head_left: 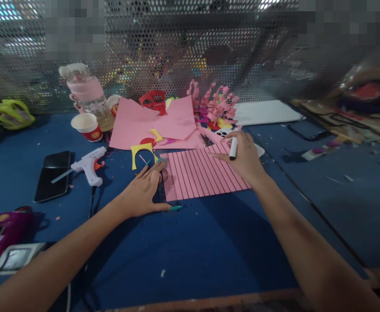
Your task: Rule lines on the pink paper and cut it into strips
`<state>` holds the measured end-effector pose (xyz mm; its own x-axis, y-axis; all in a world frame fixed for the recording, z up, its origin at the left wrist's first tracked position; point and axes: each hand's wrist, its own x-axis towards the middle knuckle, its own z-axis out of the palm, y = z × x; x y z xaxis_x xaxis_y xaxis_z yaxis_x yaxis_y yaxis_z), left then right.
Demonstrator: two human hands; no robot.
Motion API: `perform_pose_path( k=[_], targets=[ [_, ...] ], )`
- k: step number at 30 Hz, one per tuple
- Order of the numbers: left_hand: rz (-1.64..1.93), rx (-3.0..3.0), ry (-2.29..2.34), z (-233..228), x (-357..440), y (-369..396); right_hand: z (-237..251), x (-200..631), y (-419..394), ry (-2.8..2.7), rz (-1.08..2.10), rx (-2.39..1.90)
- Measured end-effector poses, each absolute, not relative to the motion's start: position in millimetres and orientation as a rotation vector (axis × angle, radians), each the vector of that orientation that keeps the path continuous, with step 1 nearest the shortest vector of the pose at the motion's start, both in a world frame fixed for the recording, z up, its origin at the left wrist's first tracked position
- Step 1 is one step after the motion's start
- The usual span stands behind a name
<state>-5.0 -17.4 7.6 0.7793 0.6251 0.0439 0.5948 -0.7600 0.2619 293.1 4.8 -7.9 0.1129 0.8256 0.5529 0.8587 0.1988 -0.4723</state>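
Note:
A pink paper sheet ruled with several dark parallel lines lies on the blue table. Along its left end rests a clear ruler, hard to see against the paper. My left hand is open, its fingers and thumb spread at the ruler and the sheet's left edge. In my right hand is a white marker, its black end pointing down, above the right part of the sheet. The hand covers the sheet's upper right corner. I cannot tell whether the black end is a cap.
Pink paper, yellow scraps and curled pink paper pieces lie behind the sheet. At left are a glue gun, phone, paper cup, bottle and purple tape dispenser-like object. A perforated metal panel stands behind.

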Motion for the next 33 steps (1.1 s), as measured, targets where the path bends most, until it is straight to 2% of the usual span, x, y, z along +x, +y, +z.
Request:
perform_pose_path(
  k=[33],
  targets=[
    [0.173,2.731,0.954,8.5,-4.7,-17.7,-9.7,294.8,5.5,-1.679,-0.082,-1.652]
  ],
)
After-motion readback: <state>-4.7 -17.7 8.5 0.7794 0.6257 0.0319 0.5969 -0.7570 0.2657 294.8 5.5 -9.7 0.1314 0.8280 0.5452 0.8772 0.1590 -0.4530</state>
